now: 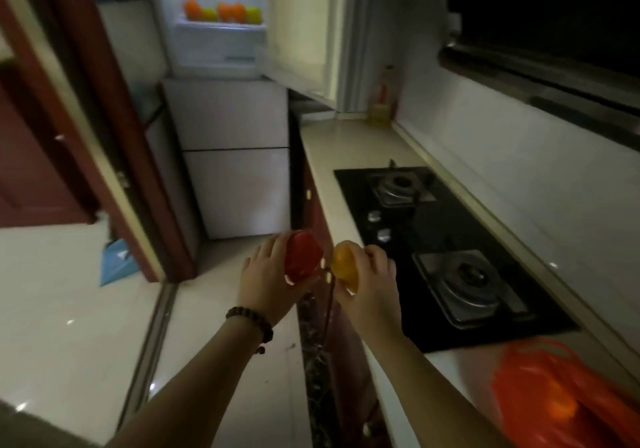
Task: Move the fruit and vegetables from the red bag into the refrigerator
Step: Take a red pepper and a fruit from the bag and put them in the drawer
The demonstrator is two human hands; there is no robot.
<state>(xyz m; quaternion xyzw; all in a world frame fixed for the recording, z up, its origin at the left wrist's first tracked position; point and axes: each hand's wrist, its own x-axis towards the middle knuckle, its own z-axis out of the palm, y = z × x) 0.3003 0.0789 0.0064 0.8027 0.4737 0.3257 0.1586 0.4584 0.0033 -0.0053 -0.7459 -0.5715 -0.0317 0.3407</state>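
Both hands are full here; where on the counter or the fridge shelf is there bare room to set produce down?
Bare counter runs between the hob and the bottle. The red bag crowds the near end. The fridge shelf already holds a near-unbroken row of fruit.

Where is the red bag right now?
The red bag lies on the counter at lower right, just past the stove.

Both arms reach out in front, side by side. The left hand (266,281) has its fingers (277,245) curled round a red pepper (303,260). The right hand (372,286) grips a yellow pepper (344,266). A bead bracelet (251,321) sits on the left wrist.
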